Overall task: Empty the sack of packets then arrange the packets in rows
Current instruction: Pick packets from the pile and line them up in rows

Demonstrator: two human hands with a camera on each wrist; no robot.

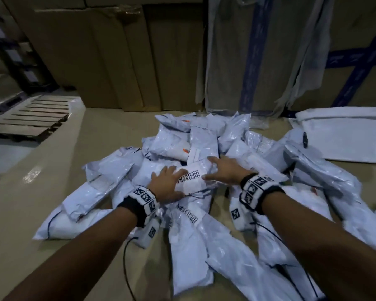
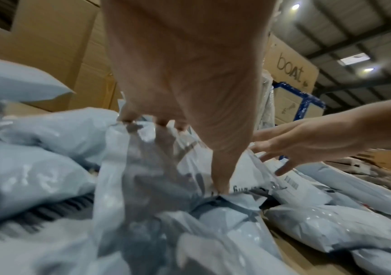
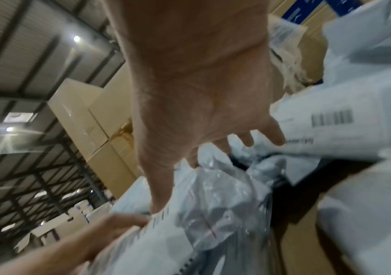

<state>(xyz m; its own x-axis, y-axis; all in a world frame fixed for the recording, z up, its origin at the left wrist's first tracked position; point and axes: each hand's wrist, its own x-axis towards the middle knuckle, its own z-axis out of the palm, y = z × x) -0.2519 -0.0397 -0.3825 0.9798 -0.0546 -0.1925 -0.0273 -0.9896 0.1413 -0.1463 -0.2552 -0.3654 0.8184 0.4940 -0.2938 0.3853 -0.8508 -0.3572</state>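
A heap of grey plastic packets (image 1: 206,135) lies spread over a tan surface (image 1: 26,224). On top at the centre is a packet with a barcode label (image 1: 192,181). My left hand (image 1: 167,183) lies on that packet's left end, fingers curled over its crumpled far edge (image 2: 142,126) and thumb dug in at the near side (image 2: 221,184). My right hand (image 1: 220,169) reaches its right end with straight, spread fingers (image 2: 284,145), thumb tip touching the label. The white sack (image 1: 345,137) lies flat at the back right.
Tall cardboard boxes (image 1: 117,61) stand behind the heap, and film-wrapped ones with blue tape (image 1: 258,61) to their right. A slatted pallet (image 1: 30,120) lies at the far left. More packets (image 1: 334,192) crowd the right side.
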